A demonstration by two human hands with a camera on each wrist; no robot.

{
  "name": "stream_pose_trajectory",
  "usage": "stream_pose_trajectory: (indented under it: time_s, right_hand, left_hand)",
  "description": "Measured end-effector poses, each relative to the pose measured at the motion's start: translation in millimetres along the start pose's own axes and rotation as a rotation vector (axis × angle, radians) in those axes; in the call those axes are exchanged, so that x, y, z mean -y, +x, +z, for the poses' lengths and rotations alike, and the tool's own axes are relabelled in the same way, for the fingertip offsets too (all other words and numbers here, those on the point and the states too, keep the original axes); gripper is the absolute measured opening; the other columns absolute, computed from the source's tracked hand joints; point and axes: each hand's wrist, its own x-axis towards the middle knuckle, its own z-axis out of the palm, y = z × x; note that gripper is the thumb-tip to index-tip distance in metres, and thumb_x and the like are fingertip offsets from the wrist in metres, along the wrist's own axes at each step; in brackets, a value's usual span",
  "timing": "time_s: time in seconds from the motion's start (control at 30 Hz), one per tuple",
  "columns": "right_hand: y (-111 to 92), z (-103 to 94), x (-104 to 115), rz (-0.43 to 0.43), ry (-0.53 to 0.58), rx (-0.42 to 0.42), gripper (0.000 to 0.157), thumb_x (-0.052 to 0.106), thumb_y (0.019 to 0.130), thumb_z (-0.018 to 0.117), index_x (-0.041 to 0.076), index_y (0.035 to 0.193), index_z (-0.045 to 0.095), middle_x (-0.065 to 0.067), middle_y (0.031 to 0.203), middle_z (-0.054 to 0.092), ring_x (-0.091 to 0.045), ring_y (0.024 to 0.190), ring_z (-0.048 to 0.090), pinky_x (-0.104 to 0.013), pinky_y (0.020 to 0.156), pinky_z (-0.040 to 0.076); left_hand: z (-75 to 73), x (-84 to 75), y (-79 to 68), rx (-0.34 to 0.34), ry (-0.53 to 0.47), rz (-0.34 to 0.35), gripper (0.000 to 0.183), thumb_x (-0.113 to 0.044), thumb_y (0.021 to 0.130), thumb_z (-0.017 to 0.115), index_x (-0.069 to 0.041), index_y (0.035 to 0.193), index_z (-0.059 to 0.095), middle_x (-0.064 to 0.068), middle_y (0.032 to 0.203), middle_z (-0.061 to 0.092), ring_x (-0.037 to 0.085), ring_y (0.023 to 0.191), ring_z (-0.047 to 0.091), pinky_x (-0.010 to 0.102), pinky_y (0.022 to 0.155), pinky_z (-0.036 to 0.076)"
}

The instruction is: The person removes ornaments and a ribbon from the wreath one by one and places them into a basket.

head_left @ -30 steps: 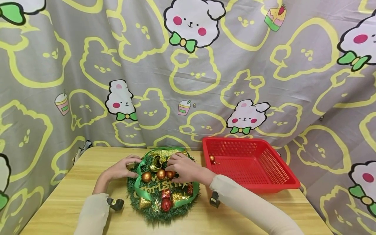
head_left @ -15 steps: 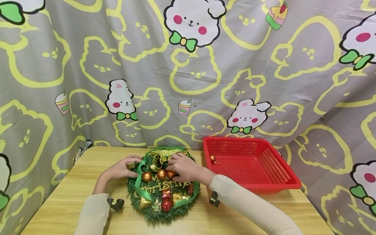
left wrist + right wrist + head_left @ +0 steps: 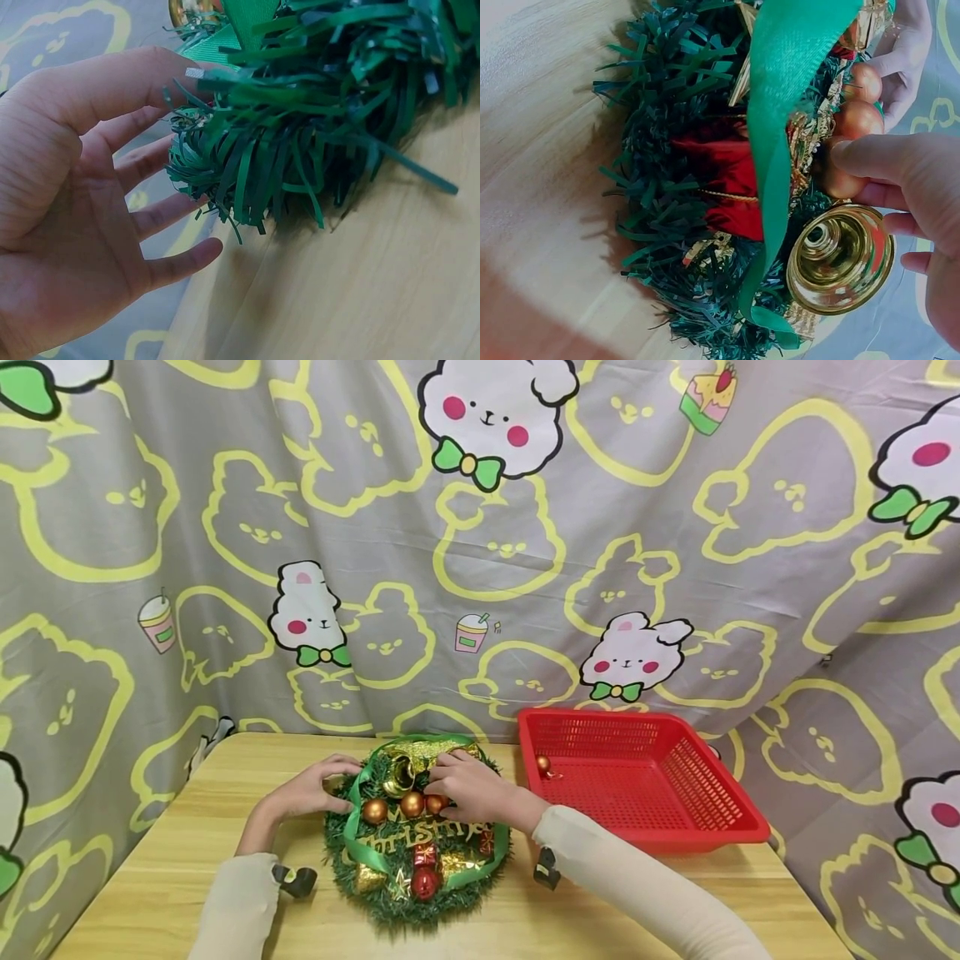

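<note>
Just left of the wreath [image 3: 420,915], which lies on the tabletop [image 3: 165,860], the left hand [image 3: 315,789] reaches over its rim, fingers apart and fairly straight; the fingertips pass partly out of sight into the tinsel, and the little finger shows clear of it. On the wreath's left side hangs a green ribbon [image 3: 352,827]. Further right on the wreath sit a left copper ball [image 3: 375,812], a gold bell [image 3: 397,787] beyond it, and a middle copper ball [image 3: 412,804]. Nearer the wreath's front, gold lettering [image 3: 411,838] stands above a red gift box [image 3: 425,855] and a red ball [image 3: 425,884]. Right of the wreath's middle, the right hand [image 3: 476,789] pinches the right copper ball [image 3: 844,176] between thumb and fingers. Well right of the wreath's centre stands a red basket [image 3: 645,838]; a loose copper ball [image 3: 543,764] lies inside, on the side nearest the wreath.
</note>
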Motion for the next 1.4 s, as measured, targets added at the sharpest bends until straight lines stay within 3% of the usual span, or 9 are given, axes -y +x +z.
stream_pose_trajectory:
  time_s: [0.93, 1.17, 1.4]
  right_hand:
    - [-0.3, -9.0, -1.1, 0.001, 0.028, -0.039, 0.028, 0.030, 0.083, 0.081, 0.022, 0.110, 0.077, 0.009, 0.106, 0.071, -0.014, 0.100, 0.054, -0.031, 0.090, 0.042]
    - [-1.0, -10.3, -1.1, 0.007, 0.017, -0.047, 0.029, 0.031, 0.081, 0.083, 0.022, 0.108, 0.077, 0.009, 0.106, 0.071, -0.014, 0.099, 0.055, -0.030, 0.089, 0.043]
    - [-1.0, -11.1, -2.1, 0.017, 0.031, -0.031, 0.030, 0.034, 0.084, 0.082, 0.023, 0.111, 0.077, 0.009, 0.109, 0.071, -0.014, 0.098, 0.052, -0.030, 0.084, 0.037]
  left_hand:
    - [-2.1, 1.3, -3.7, 0.003, -0.059, 0.026, 0.063, -0.012, 0.081, 0.082, 0.001, 0.136, 0.055, 0.032, 0.146, 0.043, 0.061, 0.135, 0.037, 0.072, 0.104, 0.041]
    - [-3.9, 3.0, -7.3, 0.006, -0.086, -0.012, 0.053, -0.012, 0.081, 0.083, -0.003, 0.128, 0.059, 0.029, 0.146, 0.045, 0.061, 0.137, 0.036, 0.072, 0.104, 0.041]
    - [-7.0, 3.4, -8.3, -0.009, -0.040, -0.015, 0.040, -0.014, 0.080, 0.083, -0.005, 0.114, 0.064, 0.030, 0.142, 0.050, 0.056, 0.134, 0.040, 0.072, 0.104, 0.039]
